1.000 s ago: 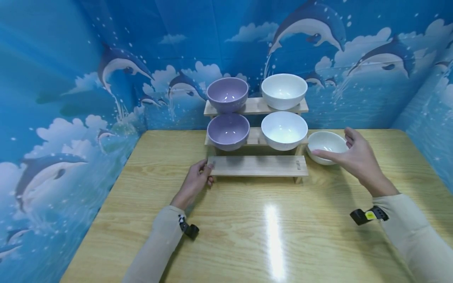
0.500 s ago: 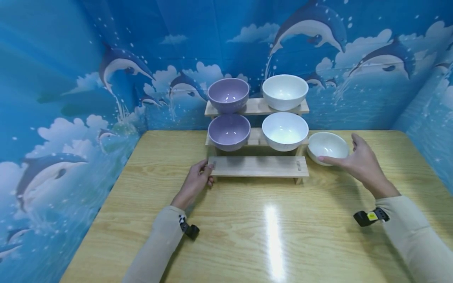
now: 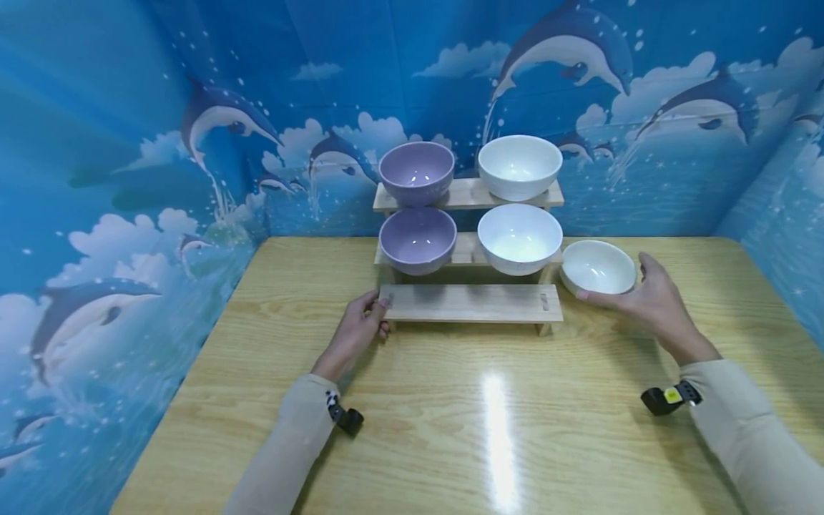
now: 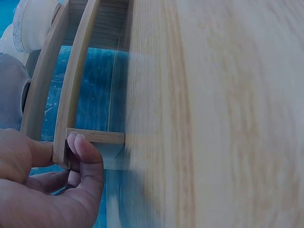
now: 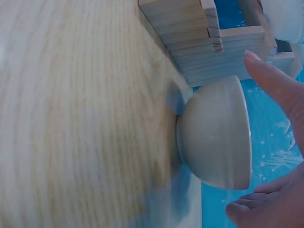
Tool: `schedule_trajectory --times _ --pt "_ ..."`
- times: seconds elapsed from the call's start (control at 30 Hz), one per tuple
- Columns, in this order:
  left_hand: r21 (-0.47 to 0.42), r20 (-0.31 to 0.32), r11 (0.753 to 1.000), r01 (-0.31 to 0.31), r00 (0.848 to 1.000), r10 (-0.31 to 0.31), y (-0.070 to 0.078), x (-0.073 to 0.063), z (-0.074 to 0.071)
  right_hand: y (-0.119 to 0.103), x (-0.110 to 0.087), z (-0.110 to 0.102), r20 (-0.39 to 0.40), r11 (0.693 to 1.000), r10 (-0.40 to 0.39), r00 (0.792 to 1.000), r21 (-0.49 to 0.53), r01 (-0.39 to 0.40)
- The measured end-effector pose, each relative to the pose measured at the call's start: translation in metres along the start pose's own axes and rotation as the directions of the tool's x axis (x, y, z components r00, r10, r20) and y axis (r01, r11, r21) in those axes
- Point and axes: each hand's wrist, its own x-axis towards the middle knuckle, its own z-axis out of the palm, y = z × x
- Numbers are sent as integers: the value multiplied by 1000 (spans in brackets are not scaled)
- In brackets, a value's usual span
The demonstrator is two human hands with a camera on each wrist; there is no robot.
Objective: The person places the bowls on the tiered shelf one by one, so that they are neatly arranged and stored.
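Note:
My left hand [image 3: 352, 330] grips the left end of the lowest shelf of a three-step wooden rack [image 3: 470, 304]. In the left wrist view, its thumb and curled fingers [image 4: 90, 154] pinch the board's corner. To the rack's right, a white bowl [image 3: 597, 268] stands upright on the table. My right hand [image 3: 656, 307] is beside this bowl, thumb at the front and fingers to the right, spread apart. The right wrist view shows the bowl [image 5: 216, 137] between the spread thumb [image 5: 270, 78] and fingers, with gaps between hand and rim.
Purple bowls [image 3: 417, 242] stand on the left of the middle and top shelves, white bowls [image 3: 519, 239] on the right. The lowest shelf carries nothing. A blue dolphin-print cloth [image 3: 360, 64] closes off the back and sides of the wooden table [image 3: 412, 429].
My right hand has shifted slightly toward the table's front, its thumb dropping from over the bowl to its near rim. The left hand, rack and bowls stay in place.

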Motion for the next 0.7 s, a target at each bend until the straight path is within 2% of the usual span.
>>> schedule_trajectory --times 0.2,0.33,0.4,0.47,0.6,0.7 --pt "7 -8 1000 6 1000 -6 -15 12 -2 4 1 8 -33 998 -47 998 36 48" --pt "24 -8 1000 13 1000 -13 0 1 0 4 3 11 -33 998 -41 999 38 43" --pt "34 -6 999 13 1000 -13 3 0 0 4 3 13 -34 999 -32 999 34 33" --pt "31 -6 1000 4 1000 -4 -1 1 0 3 3 14 -38 999 -24 999 29 25" --pt "13 -16 1000 -10 1000 10 -19 13 -1 2 5 17 -48 999 -19 999 27 20" --pt "4 -27 1000 -12 1000 12 -21 13 0 2 6 18 -57 999 -20 998 33 22"
